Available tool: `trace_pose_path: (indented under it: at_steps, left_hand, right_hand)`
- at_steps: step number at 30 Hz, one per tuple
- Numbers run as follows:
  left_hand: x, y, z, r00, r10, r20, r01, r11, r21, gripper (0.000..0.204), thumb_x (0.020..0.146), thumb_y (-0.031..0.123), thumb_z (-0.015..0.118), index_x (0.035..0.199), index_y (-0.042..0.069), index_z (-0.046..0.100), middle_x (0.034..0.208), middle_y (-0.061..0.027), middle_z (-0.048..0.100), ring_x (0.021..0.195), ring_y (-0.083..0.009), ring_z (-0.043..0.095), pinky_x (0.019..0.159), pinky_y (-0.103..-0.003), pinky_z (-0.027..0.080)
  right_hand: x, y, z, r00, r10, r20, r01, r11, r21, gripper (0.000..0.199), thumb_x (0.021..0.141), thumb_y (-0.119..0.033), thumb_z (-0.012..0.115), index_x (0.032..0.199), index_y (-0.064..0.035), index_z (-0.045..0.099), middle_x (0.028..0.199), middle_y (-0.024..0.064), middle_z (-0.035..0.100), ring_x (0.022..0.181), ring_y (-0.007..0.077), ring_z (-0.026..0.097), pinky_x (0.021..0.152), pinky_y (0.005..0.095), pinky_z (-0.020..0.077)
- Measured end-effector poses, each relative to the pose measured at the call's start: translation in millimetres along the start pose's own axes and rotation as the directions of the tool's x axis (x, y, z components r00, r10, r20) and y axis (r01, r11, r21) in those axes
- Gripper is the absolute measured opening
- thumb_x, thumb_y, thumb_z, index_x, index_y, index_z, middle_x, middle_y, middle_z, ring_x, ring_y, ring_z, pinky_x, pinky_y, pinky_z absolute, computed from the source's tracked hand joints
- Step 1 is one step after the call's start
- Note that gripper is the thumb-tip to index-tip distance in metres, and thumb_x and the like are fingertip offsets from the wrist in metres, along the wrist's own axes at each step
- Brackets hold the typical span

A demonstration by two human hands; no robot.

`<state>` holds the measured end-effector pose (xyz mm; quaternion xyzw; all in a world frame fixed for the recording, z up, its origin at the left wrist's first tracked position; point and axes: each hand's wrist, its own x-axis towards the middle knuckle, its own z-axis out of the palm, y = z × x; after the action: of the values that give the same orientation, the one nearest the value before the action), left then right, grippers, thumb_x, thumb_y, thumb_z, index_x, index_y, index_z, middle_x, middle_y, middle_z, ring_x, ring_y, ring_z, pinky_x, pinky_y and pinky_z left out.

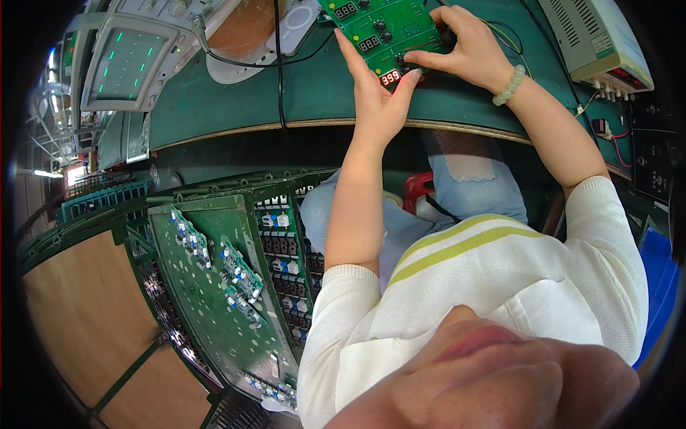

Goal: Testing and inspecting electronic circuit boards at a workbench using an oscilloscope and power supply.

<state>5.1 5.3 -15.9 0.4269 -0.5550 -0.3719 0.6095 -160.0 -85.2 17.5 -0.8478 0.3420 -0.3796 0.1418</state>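
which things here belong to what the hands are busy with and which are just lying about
In hand, it seems:
green circuit board, held in the left hand, with the right hand at it
lit red display on that board

Likely just lying about:
loose circuit boards on the green panel
blue bin

Oscilloscope: can't tell

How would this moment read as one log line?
left hand: circuit board, left edge; right hand: its right edge; nearest display: lit red; oscilloscope: on

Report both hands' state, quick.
Left hand: open, spread around the board's lower left corner.
Right hand: partly curled at the board's right edge; grip can't be told.
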Motion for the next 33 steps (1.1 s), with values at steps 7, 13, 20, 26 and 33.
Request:
trace_pose_path:
  at_steps: [7,13,20,26,33]
  left_hand:
    - [1.8,1.8,-1.6,0.999,-0.026,0.020,0.026,1.000,-0.006,0.107,0.082,-0.010,0.060,0.148,0.010,-0.023,0.133,-0.0202,0.042,0.104,-0.0219,0.059,0.085,-0.033,0.054]
    - [0.1,4.3,0.0,0.997,-0.076,0.004,0.076,0.996,-0.053,0.109,0.081,-0.008,0.063,0.148,0.008,-0.022,0.134,-0.0201,0.042,0.109,-0.0229,0.057,0.089,-0.034,0.052]
    - [1.2,2.1,1.8,0.998,0.062,-0.002,-0.062,0.998,-0.018,0.116,0.077,-0.003,0.072,0.148,0.005,-0.019,0.140,-0.0193,0.036,0.124,-0.0252,0.046,0.102,-0.036,0.042]
    - [1.9,-2.9,0.7,0.998,0.062,0.001,-0.062,0.998,-0.028,0.118,0.074,-0.006,0.072,0.149,0.006,-0.018,0.142,-0.0186,0.033,0.124,-0.0252,0.046,0.101,-0.036,0.043]
    - [1.8,3.8,-2.9,0.997,0.029,-0.075,-0.033,0.998,-0.049,0.121,0.069,-0.013,0.070,0.149,0.009,-0.018,0.145,-0.0187,0.029,0.126,-0.0264,0.045,0.102,-0.036,0.043]
  right_hand:
    - [1.7,-2.0,-1.5,1.000,0.010,0.008,-0.010,1.000,0.020,0.052,0.066,-0.045,0.081,0.085,-0.0011,0.059,0.079,0.0171,0.057,0.075,0.0332,0.057,0.066,0.0393,0.0456]
    - [1.0,-3.3,-1.7,1.000,0.005,0.005,-0.005,1.000,0.012,0.051,0.067,-0.043,0.080,0.086,-0.0008,0.060,0.079,0.0172,0.057,0.074,0.0333,0.058,0.066,0.0395,0.0459]
    - [-0.2,-5.0,-2.9,1.000,0.020,0.020,-0.021,0.999,0.039,0.049,0.067,-0.042,0.080,0.085,-0.0010,0.060,0.079,0.0170,0.058,0.075,0.0331,0.058,0.066,0.0392,0.0462]
    - [1.6,-4.1,-5.1,1.000,0.020,0.021,-0.020,0.999,0.026,0.050,0.067,-0.042,0.080,0.088,-0.0009,0.061,0.080,0.0170,0.059,0.076,0.0328,0.058,0.068,0.0393,0.0464]
    - [10.7,-17.7,-23.3,0.975,-0.212,-0.068,0.198,0.965,-0.171,0.032,0.074,-0.031,0.076,0.092,-0.0066,0.065,0.080,0.0058,0.060,0.086,0.0237,0.057,0.078,0.0356,0.0410]
